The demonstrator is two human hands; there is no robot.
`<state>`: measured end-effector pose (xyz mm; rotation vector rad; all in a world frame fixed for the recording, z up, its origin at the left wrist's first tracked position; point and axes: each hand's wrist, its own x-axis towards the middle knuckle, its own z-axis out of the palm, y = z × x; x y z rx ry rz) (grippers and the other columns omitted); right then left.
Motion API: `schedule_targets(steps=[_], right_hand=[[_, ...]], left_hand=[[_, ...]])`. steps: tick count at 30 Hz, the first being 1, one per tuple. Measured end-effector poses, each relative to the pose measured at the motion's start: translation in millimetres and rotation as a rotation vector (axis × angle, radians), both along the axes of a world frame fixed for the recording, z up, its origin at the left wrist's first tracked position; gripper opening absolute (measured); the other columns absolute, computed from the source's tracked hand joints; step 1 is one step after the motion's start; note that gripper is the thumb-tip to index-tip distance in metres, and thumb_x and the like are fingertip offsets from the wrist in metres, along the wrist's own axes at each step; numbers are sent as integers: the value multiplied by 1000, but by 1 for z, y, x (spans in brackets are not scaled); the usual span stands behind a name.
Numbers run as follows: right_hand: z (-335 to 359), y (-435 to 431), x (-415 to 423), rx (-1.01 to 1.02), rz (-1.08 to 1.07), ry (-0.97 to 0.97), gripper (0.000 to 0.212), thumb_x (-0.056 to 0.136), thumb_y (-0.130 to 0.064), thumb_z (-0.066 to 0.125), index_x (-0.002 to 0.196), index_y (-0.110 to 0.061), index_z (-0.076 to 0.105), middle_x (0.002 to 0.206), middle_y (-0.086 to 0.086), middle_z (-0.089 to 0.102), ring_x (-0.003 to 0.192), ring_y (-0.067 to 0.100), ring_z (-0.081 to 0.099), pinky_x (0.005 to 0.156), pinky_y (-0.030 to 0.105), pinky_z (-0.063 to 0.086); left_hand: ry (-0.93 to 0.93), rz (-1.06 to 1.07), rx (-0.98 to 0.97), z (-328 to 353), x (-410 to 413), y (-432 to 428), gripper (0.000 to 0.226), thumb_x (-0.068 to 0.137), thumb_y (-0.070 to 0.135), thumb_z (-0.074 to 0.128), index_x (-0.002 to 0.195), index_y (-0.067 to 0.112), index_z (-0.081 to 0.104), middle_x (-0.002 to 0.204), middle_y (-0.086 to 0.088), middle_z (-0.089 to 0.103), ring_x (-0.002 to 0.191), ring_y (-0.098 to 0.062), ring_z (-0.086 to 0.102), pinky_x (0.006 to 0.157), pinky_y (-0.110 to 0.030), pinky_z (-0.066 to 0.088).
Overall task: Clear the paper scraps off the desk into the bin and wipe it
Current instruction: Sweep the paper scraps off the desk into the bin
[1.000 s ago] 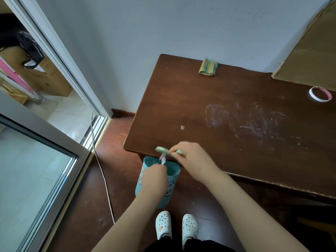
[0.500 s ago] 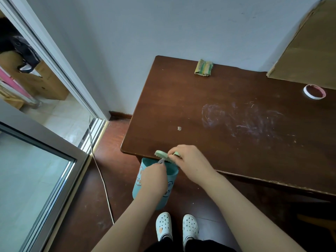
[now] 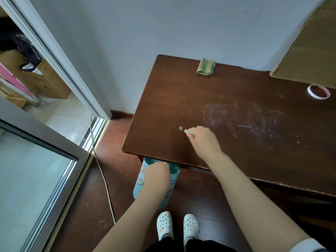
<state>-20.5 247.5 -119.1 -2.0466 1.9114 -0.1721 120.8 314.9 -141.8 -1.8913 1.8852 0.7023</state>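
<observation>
Right hand [image 3: 201,140] pinching a green tool [image 3: 186,131] beside a scrap [image 3: 181,128]; left hand [image 3: 156,176] over the bin [image 3: 138,180], grip and contents hidden.

a pale grey-blue wall [image 3: 163,24] runs behind the dark brown desk [image 3: 163,106], which stands in the corner. a sheet of cardboard [image 3: 312,51] leans on the wall at its far right. the floor [image 3: 81,206] is dark reddish wood, scuffed with pale dust, and a thin white cable [image 3: 104,179] trails across it. on the left a grey-framed sliding glass door [image 3: 36,130] stands open onto light floor tiles [image 3: 69,115] in daylight. light wooden furniture [image 3: 52,84] stands beyond, and something dark hangs there, perhaps a bag.
</observation>
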Motion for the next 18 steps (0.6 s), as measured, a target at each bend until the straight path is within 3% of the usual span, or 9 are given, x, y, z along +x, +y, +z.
schedule_targets(steps=[4,6,9,13,18], right_hand=[[8,25,20,130,168,-216,26,96,-26,44,92,-13,67,86,3,63,80,22,59,66,24,45],[12,27,16,116,170,-253,23,95,-27,47,92,-18,68,89,2,64,81,20,58,69,31,47],[17,9,-3,-8,36,-258,21,95,-26,50,95,-17,69,90,4,64,80,20,57,71,36,47],[17,-22,-23,-59,-54,-186,21,96,-19,49,103,-14,68,94,6,63,80,19,53,67,29,39],[7,-15,-1,68,145,-85,25,97,-24,45,97,-13,68,97,7,62,89,24,58,69,31,40]], left_hand=[[2,11,-6,-1,0,-1,24,90,17,56,112,8,57,112,-9,63,103,-26,61,87,-33,48],[11,23,2,-1,1,-2,24,90,17,56,113,9,57,112,-8,63,103,-26,61,87,-33,48],[19,22,-4,-1,2,-2,21,89,16,56,109,8,59,109,-9,64,99,-26,62,85,-33,50],[17,18,5,-1,2,-3,21,89,16,57,109,8,59,108,-8,64,98,-25,63,86,-34,51],[9,4,-1,-1,2,-5,18,89,14,57,106,8,60,106,-8,64,96,-24,63,81,-32,50]])
